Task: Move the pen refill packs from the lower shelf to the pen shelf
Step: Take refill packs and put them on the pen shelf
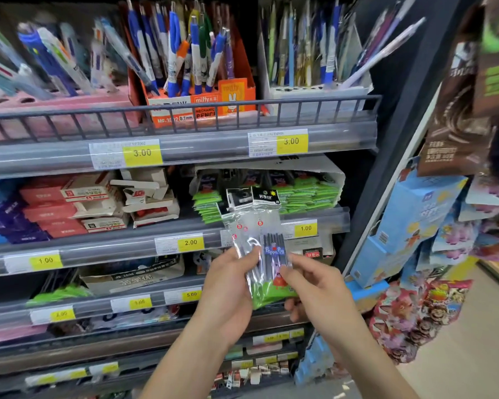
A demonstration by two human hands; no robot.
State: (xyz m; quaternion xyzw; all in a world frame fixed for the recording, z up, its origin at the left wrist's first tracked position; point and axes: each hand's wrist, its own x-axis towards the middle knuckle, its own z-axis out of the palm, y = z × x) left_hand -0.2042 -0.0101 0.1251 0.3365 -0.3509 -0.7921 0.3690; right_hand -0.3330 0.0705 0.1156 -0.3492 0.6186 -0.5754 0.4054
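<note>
I hold a small bunch of clear pen refill packs (261, 249) upright in front of the shelves, black header cards on top, dark refills inside, a green base. My left hand (228, 286) grips the bunch from the left, thumb across the front. My right hand (314, 280) pinches the right edge with thumb and fingers. Behind the packs, a white box of more green-edged refill packs (308, 191) sits on the second shelf. The pen shelf (185, 145) is above, with pens standing in an orange display box (202, 102) and a white holder (314, 90).
Red and white small cartons (98, 203) fill the left of the refill shelf. Lower shelves carry boxes and yellow price tags. A dark upright post (386, 156) ends the shelving at right, with hanging snack bags and blue packs (415, 220) beyond.
</note>
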